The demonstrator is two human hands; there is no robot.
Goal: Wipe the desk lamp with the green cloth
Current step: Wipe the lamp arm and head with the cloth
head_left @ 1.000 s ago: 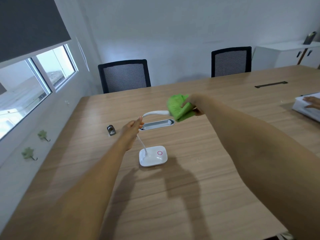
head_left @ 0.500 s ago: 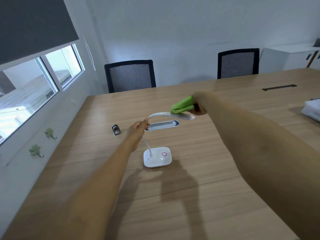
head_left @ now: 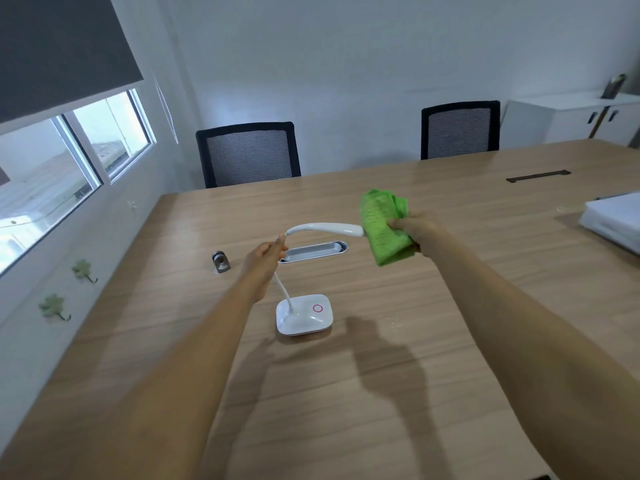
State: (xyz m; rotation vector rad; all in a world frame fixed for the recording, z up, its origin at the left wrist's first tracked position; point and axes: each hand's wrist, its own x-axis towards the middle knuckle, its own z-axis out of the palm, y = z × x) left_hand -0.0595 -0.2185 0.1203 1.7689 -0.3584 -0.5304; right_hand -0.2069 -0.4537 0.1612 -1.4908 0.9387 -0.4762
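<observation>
**Cloth slides to the tip of the lamp head**

Since half a second ago, the green cloth (head_left: 382, 230) has moved from the top of the lamp head out to its far tip, and more of the cloth now shows, bunched up tall.

The right hand (head_left: 408, 230) is closed tight around the cloth and presses it against the end of the lamp head. The left hand (head_left: 265, 258) pinches the bendy neck of the desk lamp (head_left: 304, 315) where it curves, with the fingers close together.

The lamp is white. Its long head sticks out sideways, and its thin neck goes down to a flat base with a small pink ring on it. The base sits on the wooden table (head_left: 381, 393), near the middle, just in front of a grey slot (head_left: 313, 251) in the table top.

The cloth hides the very tip of the lamp head. The left hand hides part of the neck. A small metal thing (head_left: 220, 262) sits to the left of the slot, too small to make out. A white thing (head_left: 613, 220) is cut off at the right edge.
</observation>
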